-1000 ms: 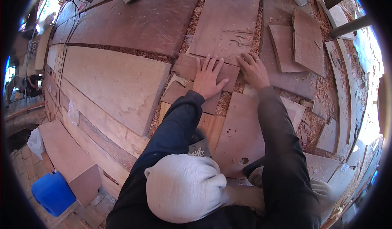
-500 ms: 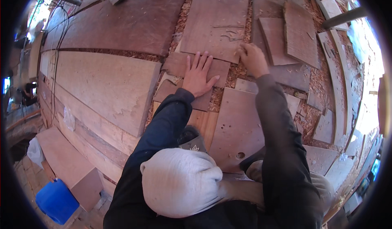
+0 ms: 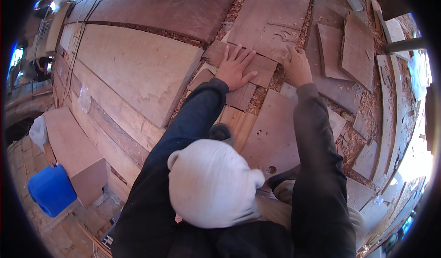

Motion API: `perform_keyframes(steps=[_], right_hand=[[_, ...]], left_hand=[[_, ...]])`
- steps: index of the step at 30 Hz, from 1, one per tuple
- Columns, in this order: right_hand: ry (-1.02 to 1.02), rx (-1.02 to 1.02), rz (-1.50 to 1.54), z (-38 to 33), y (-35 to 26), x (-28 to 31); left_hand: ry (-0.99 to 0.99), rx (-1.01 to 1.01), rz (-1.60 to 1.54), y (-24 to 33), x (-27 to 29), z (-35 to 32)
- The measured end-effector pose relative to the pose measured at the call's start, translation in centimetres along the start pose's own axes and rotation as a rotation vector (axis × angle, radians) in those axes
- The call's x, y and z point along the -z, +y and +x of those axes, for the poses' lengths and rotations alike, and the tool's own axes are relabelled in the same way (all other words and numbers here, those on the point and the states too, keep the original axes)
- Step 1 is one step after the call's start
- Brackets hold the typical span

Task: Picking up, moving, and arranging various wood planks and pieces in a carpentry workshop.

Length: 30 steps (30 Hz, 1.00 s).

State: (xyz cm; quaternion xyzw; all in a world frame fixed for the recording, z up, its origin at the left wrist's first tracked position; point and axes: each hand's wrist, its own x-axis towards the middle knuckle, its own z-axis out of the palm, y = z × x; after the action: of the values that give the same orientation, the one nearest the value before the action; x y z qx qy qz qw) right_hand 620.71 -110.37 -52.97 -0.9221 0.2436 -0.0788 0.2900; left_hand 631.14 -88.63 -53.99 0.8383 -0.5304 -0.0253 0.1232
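Note:
My left hand [image 3: 235, 69] lies flat with fingers spread on a small brown wooden board [image 3: 264, 70]. Just to its right, my right hand [image 3: 297, 67] is closed, its fingertips pinched together by the near right corner of a long brown plank [image 3: 271, 10]. Whatever the pinch may hold is hidden. A few thin dark wood slivers [image 3: 287, 25] rest on that plank, just beyond the right fingertips. Below the hands lies a pinkish-brown board [image 3: 275, 124] with small holes and one larger round hole.
Wood shavings [image 3: 275, 81] fill gaps between boards. A thick pale slab [image 3: 133, 65] lies left, crossed by black cables [image 3: 82, 23]. Loose planks [image 3: 358, 51] overlap at right. A blue plastic container [image 3: 52, 191] stands lower left. A rounded pale cloth-covered shape [image 3: 211, 184] sits before my body.
The view has shifted, so the boards appear farther right and higher. My left hand stays flat on the small board; my right hand stays pinched near the plank's corner.

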Motion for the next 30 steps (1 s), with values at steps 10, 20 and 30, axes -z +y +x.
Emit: perform_keyframes(steps=[10, 20, 30], right_hand=[[-0.228, -0.109, 0.042, 0.4, 0.7, -0.1], [0.488, -0.302, 0.045, -1.8, 8.0, 10.2], [0.601, -0.411, -0.15, -5.0, 25.4, 10.6]], left_hand=[[-0.109, 0.548, -0.183, -5.4, -0.1, 9.2], [-0.045, 0.466, -0.247, -5.2, -0.8, 8.8], [0.469, 0.342, -0.569, 2.9, 2.9, 0.2]])
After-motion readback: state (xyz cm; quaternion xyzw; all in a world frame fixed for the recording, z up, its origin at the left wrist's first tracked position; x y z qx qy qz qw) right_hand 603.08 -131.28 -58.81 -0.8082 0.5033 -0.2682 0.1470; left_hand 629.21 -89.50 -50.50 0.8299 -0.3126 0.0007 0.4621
